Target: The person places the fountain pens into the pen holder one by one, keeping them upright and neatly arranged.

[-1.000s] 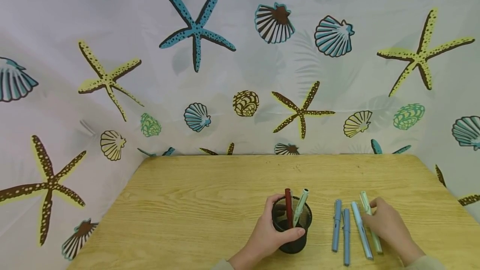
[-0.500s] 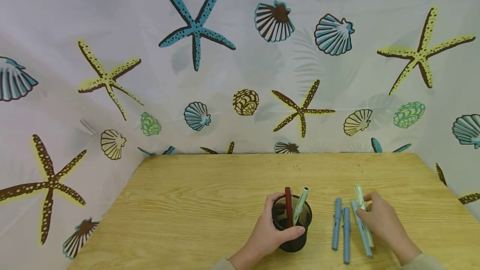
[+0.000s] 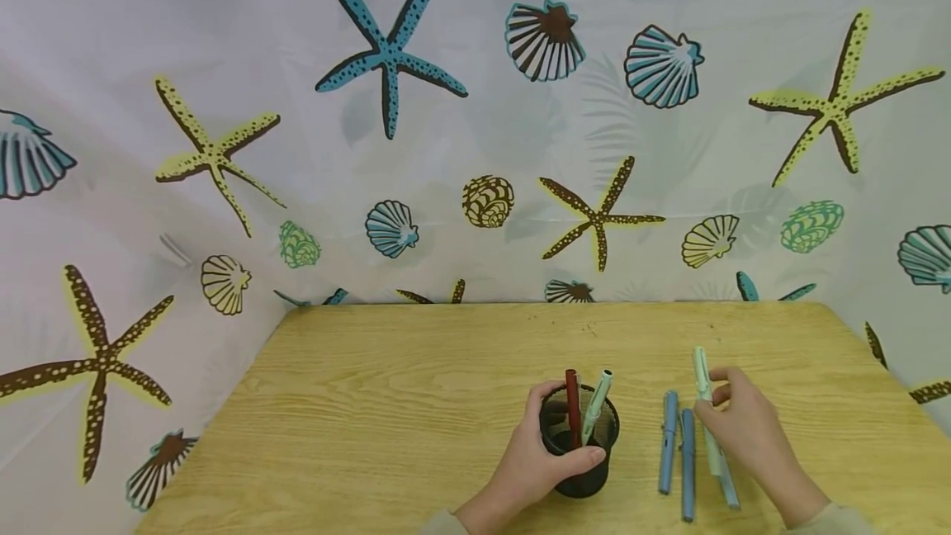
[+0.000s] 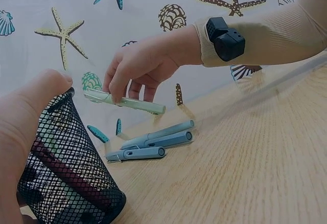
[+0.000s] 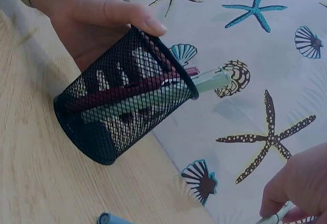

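Low in the centre of the head view, the left hand wrapped its fingers and thumb round a black mesh pen cup standing on the wooden table. A dark red pen and a pale green pen leaned inside the cup, their tops above its rim. To the right of the cup, the right hand pinched another pale green pen between fingertips and thumb; the left wrist view showed that pen lifted clear of the table, roughly level. Below it, three blue pens lay close together on the table. A curtain printed with starfish and shells filled the upper frame.
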Tool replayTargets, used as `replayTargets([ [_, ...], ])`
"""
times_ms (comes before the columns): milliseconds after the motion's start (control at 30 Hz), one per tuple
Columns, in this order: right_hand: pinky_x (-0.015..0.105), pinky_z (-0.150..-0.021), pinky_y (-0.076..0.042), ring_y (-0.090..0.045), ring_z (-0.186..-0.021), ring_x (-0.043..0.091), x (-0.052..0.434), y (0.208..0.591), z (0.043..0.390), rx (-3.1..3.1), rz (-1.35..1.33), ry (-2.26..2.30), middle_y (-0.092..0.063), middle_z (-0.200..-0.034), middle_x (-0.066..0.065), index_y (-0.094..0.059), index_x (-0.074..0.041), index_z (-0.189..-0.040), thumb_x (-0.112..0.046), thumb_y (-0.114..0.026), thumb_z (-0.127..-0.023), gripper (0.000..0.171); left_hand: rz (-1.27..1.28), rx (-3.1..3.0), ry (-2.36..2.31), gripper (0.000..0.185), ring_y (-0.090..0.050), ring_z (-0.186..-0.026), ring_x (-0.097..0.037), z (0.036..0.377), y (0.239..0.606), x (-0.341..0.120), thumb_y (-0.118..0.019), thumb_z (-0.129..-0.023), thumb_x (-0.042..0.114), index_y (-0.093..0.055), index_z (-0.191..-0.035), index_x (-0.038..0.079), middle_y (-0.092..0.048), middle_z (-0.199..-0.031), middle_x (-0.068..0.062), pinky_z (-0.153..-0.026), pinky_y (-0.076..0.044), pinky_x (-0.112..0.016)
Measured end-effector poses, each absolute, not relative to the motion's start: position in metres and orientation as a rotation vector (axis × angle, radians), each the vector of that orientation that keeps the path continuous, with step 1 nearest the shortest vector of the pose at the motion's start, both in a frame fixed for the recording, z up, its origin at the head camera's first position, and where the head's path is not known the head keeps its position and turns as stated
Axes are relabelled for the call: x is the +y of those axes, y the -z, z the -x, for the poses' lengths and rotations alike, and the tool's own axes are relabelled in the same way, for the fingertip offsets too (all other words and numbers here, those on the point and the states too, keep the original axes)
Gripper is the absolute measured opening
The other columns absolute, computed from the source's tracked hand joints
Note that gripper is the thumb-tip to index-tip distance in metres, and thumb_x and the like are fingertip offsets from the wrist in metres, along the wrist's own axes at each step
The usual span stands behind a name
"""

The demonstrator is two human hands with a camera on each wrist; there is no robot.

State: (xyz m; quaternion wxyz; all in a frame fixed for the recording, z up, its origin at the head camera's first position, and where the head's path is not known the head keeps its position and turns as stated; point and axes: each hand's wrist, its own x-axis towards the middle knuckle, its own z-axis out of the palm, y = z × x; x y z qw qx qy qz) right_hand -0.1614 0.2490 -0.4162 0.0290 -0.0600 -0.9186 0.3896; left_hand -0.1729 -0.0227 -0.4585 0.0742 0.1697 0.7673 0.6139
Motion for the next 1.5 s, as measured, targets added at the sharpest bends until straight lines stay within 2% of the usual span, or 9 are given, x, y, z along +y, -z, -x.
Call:
replayTargets([
  [300, 0.032, -0.054, -0.044, -0.056, -0.076, 0.021, 0.234, 0.406, 0.156, -2.718, 0.144, -1.248, -0.053, -0.097, 0.013, -0.041, 0.003, -0.129, -0.013, -0.055, -0.087, 0.047, -0.514, 2.308, -1.847, 0.075, -0.036, -0.125, -0.026, 0.173, 0.459, -0.023, -0.075, -0.076, 0.039, -0.03, -0.136, 0.036, -0.038, -0.135, -0.001, -0.091, -0.035, -0.056],
  [700, 0.03, -0.053, -0.045, -0.054, -0.08, 0.02, 0.224, 0.398, 0.149, -2.581, 0.07, -1.232, -0.053, -0.1, 0.011, -0.044, -0.002, -0.127, -0.016, -0.056, -0.09, 0.042, -0.512, 2.309, -1.843, 0.075, -0.038, -0.124, -0.025, 0.173, 0.459, -0.023, -0.075, -0.076, 0.041, -0.031, -0.136, 0.036, -0.04, -0.132, 0.001, -0.091, -0.036, -0.055],
  [1067, 0.025, -0.057, -0.047, -0.056, -0.074, 0.006, 0.207, 0.395, 0.142, -2.372, -0.13, -1.247, -0.056, -0.097, 0.008, -0.049, -0.003, -0.12, -0.006, -0.062, -0.087, 0.036, -0.502, 2.305, -1.843, 0.077, -0.038, -0.123, -0.025, 0.172, 0.458, -0.022, -0.076, -0.075, 0.04, -0.029, -0.137, 0.036, -0.041, -0.131, 0.001, -0.09, -0.036, -0.055],
  [1433, 0.024, -0.059, -0.049, -0.055, -0.077, 0.003, 0.195, 0.39, 0.143, -2.275, -0.223, -1.243, -0.057, -0.097, 0.006, -0.049, -0.002, -0.12, -0.002, -0.063, -0.086, 0.037, -0.525, 2.309, -1.857, 0.076, -0.041, -0.12, -0.021, 0.173, 0.462, -0.022, -0.075, -0.075, 0.043, -0.03, -0.135, 0.036, -0.044, -0.127, 0.004, -0.092, -0.035, -0.054],
  [1500, 0.023, -0.058, -0.049, -0.055, -0.077, 0.003, 0.193, 0.39, 0.144, -2.246, -0.257, -1.243, -0.056, -0.097, 0.005, -0.049, -0.001, -0.12, 0.001, -0.063, -0.085, 0.038, -0.532, 2.301, -1.863, 0.077, -0.041, -0.119, -0.023, 0.172, 0.458, -0.022, -0.076, -0.075, 0.041, -0.03, -0.136, 0.033, -0.045, -0.126, 0.003, -0.092, -0.035, -0.054],
])
